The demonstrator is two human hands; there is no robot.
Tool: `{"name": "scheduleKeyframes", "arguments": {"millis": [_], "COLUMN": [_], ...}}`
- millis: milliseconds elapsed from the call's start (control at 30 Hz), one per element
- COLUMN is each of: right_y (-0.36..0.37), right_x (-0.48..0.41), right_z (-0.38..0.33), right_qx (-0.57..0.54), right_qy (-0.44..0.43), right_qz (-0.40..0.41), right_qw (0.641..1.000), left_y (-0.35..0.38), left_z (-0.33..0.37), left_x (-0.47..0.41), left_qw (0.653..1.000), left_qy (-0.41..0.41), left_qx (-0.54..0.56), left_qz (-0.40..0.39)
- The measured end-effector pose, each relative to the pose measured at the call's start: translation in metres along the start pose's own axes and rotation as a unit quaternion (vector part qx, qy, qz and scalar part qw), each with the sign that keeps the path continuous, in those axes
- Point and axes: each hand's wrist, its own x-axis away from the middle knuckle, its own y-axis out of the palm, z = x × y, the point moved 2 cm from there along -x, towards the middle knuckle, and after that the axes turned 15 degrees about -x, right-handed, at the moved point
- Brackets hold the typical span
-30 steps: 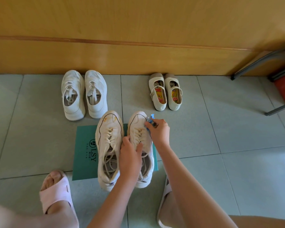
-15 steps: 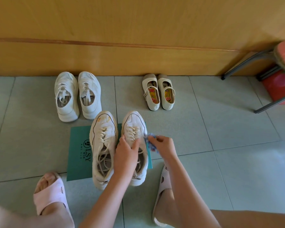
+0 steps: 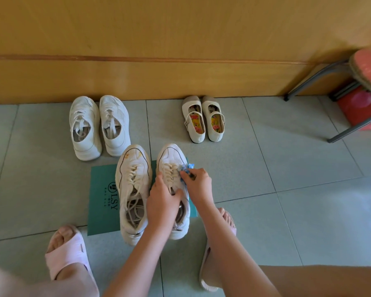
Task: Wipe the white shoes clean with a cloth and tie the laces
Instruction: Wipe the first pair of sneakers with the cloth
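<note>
Three pairs of pale shoes (image 3: 133,168) on tiles — left hand (image 3: 162,202) fingers grip one white lace-up sneaker (image 3: 169,155), right hand (image 3: 198,182) fingers pinch one crumpled blue cloth (image 3: 187,168).

Two sneakers (image 3: 152,189) sit side by side on a mat (image 3: 102,200); two more pairs line the wall (image 3: 180,78) behind.

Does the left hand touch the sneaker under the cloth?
Touching. The head view shows the left hand gripping the sneaker's top, fingers curled on it, with no gap.
</note>
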Motion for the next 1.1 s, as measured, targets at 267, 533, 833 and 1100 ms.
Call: {"name": "scheduleKeyframes", "arguments": {"millis": [267, 533, 833, 1100], "right_y": [-0.012, -0.015, -0.034, -0.038], "right_x": [0.044, 0.074, 0.108, 0.131], "right_z": [0.01, 0.031, 0.028, 0.028], "right_qx": [-0.006, -0.104, -0.092, -0.064], "right_qy": [0.012, 0.1, 0.107, 0.154], "right_qz": [-0.001, 0.008, -0.031, -0.191], "right_qw": [1.0, 0.99, 0.99, 0.967], "left_y": [0.002, 0.002, 0.0, 0.0], "left_z": [-0.003, -0.002, 0.0, -0.002], "left_x": [-0.004, -0.006, -0.006, -0.006], "left_qw": [1.0, 1.0, 1.0, 1.0], "left_qy": [0.006, -0.005, -0.008, -0.002], "left_qx": [-0.022, -0.008, 0.0, 0.007], "left_qz": [0.016, 0.005, 0.015, 0.006]}}
